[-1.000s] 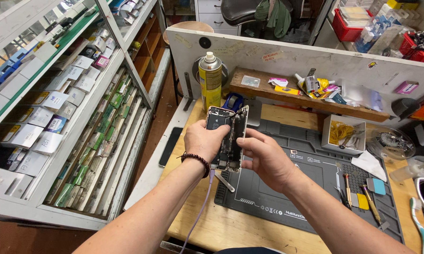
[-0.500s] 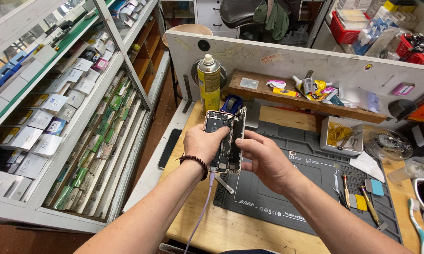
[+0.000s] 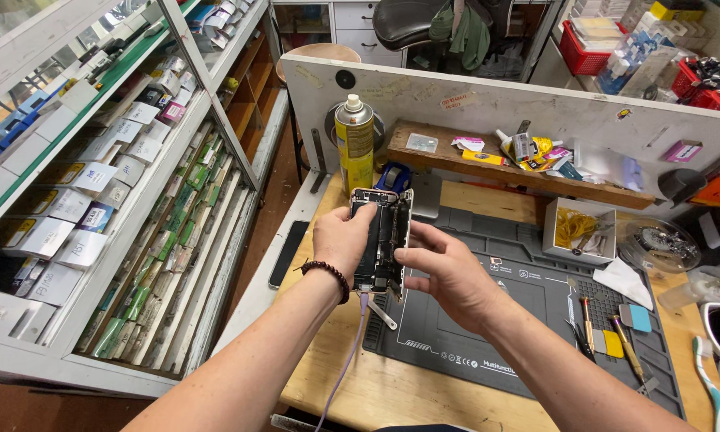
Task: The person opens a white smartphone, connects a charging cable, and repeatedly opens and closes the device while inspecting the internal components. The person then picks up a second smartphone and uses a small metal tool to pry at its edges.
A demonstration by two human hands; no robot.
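Note:
An opened phone (image 3: 384, 240) with its inner parts showing is held upright above the workbench. My left hand (image 3: 342, 238) grips its left side, a dark bead bracelet on the wrist. My right hand (image 3: 444, 268) holds the right edge, with the fingertips on the phone's lower inner part. A pale purple cable (image 3: 350, 352) hangs from the phone's bottom end. Metal tweezers (image 3: 381, 314) lie just below the phone on the edge of the dark grey work mat (image 3: 520, 320).
A yellow spray can (image 3: 355, 142) stands behind the phone. A wooden shelf (image 3: 496, 164) holds small parts. Screwdrivers (image 3: 608, 340) lie on the mat's right side. A white box (image 3: 580, 230) sits beyond. Glass shelves with boxed goods (image 3: 96, 208) fill the left. A dark phone (image 3: 288, 254) lies flat at the bench's left edge.
Both hands stay on the phone; my right hand's fingers have shifted slightly on its right edge. The view has barely moved.

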